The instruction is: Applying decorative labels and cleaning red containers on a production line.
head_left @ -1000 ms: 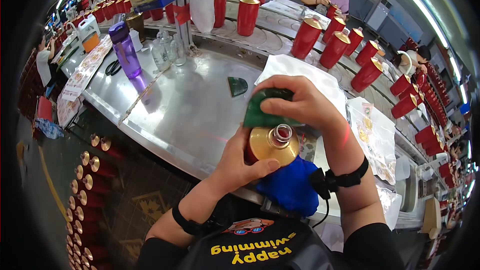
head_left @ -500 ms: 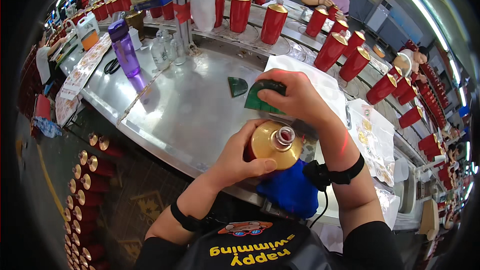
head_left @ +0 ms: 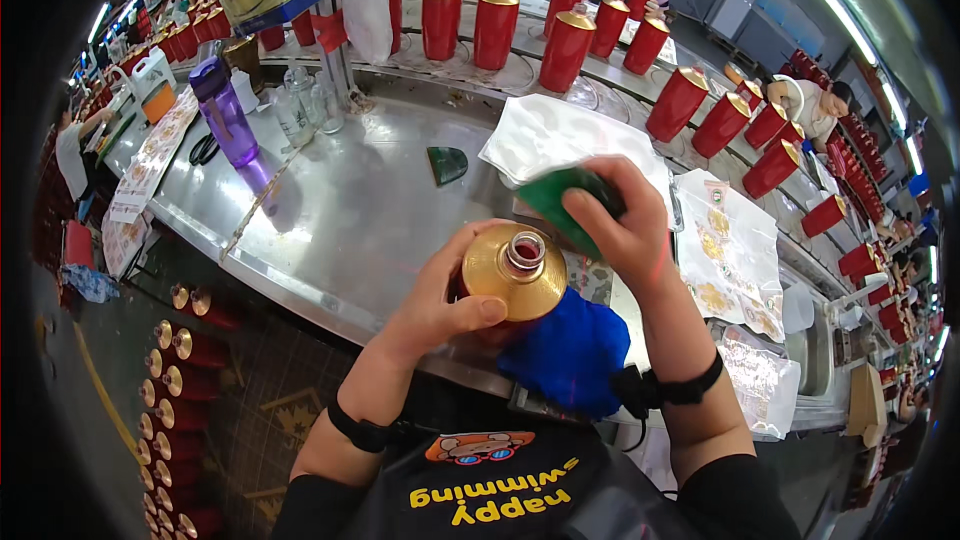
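A red bottle with a gold shoulder [head_left: 497,290] and an uncapped clear neck stands at the near edge of the metal table. My left hand [head_left: 437,292] is wrapped round its left side, thumb across the front of the gold shoulder. Pinched in my right hand [head_left: 632,225] is a flat green scraper [head_left: 556,202], slightly blurred, held just beyond the bottle's upper right and seemingly apart from it. A smaller dark green scraper piece [head_left: 447,165] lies on the metal farther off. Beside the bottle, to the right, sits a bunched blue cloth [head_left: 572,352].
White sheets [head_left: 575,135] and printed decal sheets [head_left: 735,250] lie to the right. A conveyor [head_left: 640,105] carries several red bottles past the far edge. A purple drink bottle [head_left: 228,115] and glass jars [head_left: 300,110] stand at left. Many red bottles [head_left: 185,380] stand on the floor.
My right hand with the scraper has come nearer and to the right, and the scraper has tilted. My left hand still holds the bottle. The whole view has shifted a little.
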A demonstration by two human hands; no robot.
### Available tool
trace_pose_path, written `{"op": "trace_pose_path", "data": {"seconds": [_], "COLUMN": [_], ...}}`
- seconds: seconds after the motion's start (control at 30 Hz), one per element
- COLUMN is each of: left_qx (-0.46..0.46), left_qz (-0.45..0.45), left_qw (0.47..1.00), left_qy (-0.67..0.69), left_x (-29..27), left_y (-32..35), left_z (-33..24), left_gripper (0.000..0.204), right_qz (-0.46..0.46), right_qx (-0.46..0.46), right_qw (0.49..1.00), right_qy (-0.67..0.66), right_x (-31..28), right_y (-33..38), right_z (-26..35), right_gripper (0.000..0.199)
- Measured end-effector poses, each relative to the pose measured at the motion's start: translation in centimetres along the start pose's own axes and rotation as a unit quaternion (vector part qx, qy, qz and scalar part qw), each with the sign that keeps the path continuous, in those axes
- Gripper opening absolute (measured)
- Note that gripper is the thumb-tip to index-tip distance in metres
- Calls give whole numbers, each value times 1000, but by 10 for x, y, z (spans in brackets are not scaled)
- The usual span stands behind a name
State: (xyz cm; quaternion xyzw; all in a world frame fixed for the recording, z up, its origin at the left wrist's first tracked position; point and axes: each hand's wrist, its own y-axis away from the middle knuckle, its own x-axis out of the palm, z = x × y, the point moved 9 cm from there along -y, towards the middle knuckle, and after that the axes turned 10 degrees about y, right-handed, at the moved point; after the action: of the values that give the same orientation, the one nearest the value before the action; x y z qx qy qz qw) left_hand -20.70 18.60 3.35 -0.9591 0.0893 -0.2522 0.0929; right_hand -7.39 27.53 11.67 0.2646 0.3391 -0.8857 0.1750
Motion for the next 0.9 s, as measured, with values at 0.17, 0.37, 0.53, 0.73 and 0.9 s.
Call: {"op": "trace_pose_path", "data": {"seconds": [0.17, 0.37, 0.53, 0.73, 0.9], "left_qx": [11, 3, 122, 264, 391], "left_qz": [0, 7, 26, 18, -93], "left_qw": [1000, 1000, 954, 817, 739], "left_qy": [4, 0, -274, -513, -540], "left_x": [-1, 1, 7, 28, 44], "left_y": [1, 3, 8, 25, 58], "left_z": [0, -4, -38, -49, -48], "left_gripper": [83, 90, 110, 87, 60], "right_qz": [77, 83, 18, 157, 163], "right_qx": [-218, -289, -62, -85, -98], "right_qw": [970, 953, 997, 984, 982], "right_qy": [-74, 26, -40, -5, 20], "right_x": [-18, -27, -33, 17, 33], "right_y": [49, 60, 50, 58, 70], "right_z": [47, 75, 33, 16, 28], "right_gripper": [31, 25, 26, 55, 73]}}
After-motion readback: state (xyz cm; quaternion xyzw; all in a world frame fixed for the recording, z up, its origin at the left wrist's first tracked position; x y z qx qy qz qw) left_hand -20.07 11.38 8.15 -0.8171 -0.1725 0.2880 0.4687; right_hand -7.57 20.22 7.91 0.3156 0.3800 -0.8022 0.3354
